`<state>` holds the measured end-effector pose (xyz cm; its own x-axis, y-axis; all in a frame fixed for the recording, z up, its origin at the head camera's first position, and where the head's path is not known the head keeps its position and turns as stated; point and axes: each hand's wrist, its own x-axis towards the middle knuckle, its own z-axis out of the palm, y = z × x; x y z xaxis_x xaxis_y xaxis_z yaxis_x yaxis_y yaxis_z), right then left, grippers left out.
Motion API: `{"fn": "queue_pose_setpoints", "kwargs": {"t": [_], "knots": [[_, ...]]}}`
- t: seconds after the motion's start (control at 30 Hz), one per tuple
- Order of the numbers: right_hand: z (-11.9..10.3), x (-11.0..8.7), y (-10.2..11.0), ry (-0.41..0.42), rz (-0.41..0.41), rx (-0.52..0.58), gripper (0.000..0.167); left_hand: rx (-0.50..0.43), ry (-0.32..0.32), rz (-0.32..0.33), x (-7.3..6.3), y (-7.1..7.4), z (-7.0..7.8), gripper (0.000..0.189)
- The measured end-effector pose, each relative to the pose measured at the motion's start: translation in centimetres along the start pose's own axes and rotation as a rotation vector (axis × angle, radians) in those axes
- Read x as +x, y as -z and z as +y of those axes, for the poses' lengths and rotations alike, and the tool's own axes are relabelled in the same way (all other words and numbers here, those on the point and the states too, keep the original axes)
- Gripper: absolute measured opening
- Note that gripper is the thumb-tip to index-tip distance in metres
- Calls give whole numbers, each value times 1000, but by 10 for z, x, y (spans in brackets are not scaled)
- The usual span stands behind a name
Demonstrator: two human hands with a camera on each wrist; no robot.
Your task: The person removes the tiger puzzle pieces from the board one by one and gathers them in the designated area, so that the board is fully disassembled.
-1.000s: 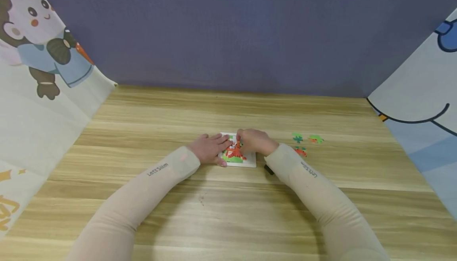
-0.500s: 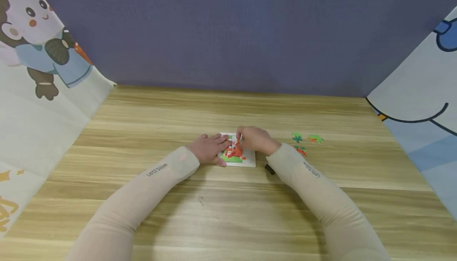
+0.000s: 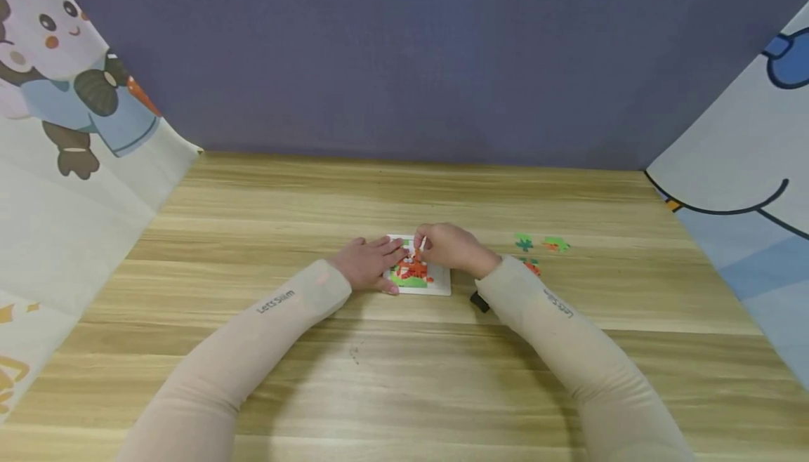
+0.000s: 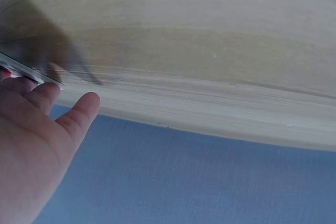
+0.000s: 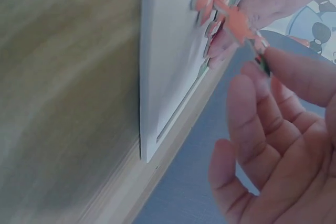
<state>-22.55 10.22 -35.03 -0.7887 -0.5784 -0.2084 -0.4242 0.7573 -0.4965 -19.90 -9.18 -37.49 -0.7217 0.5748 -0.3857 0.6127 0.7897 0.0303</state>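
A white puzzle tray [image 3: 440,284] lies mid-table, partly filled with interlocked pieces that form an orange striped animal on green ground [image 3: 411,281]. My left hand [image 3: 362,264] rests on the tray's left side, fingers spread flat over the picture and thumb near its lower edge. Over the upper part of the tray, my right hand [image 3: 454,248] pinches an orange puzzle piece [image 5: 239,26] between thumb and fingertips. In the right wrist view that piece is tilted and overlaps the assembled pieces [image 5: 203,3]. The bare right strip of the tray [image 5: 176,61] shows there too.
Several loose puzzle pieces lie right of the tray: a green one [image 3: 524,241], a green-and-orange one [image 3: 557,244] and an orange one [image 3: 531,266] beside the right sleeve. A small black object [image 3: 479,301] sits by that sleeve. A dark blue panel [image 3: 404,62] stands behind the table.
My right hand has lifted slightly and shifted a little away from me over the tray, still pinching the puzzle piece. My left hand stays in place on the tray.
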Motion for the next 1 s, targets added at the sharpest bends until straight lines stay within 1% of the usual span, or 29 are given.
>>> {"fn": "queue_pose_setpoints", "kwargs": {"t": [0.13,0.23,0.4,0.57,0.73,0.87,1.0], "knots": [[0,-1,0,28,28,21,7,7,0,-2,1,-1,-1,83],[1,-2,0,27,49,53,8,3,-3,1,2,-2,-1,83],[5,-3,-1,13,80,124,15,-8,3,-10,2,-1,-1,82],[11,-6,0,-16,85,217,17,-17,5,-12,2,-1,-2,82],[18,-10,1,-45,84,256,21,-21,-3,-7,3,-1,-2,83],[25,-14,3,-83,85,299,24,-19,-9,-5,3,-1,-2,82],[34,-19,5,-89,89,320,26,-25,-13,-5,3,-1,-2,82]]}}
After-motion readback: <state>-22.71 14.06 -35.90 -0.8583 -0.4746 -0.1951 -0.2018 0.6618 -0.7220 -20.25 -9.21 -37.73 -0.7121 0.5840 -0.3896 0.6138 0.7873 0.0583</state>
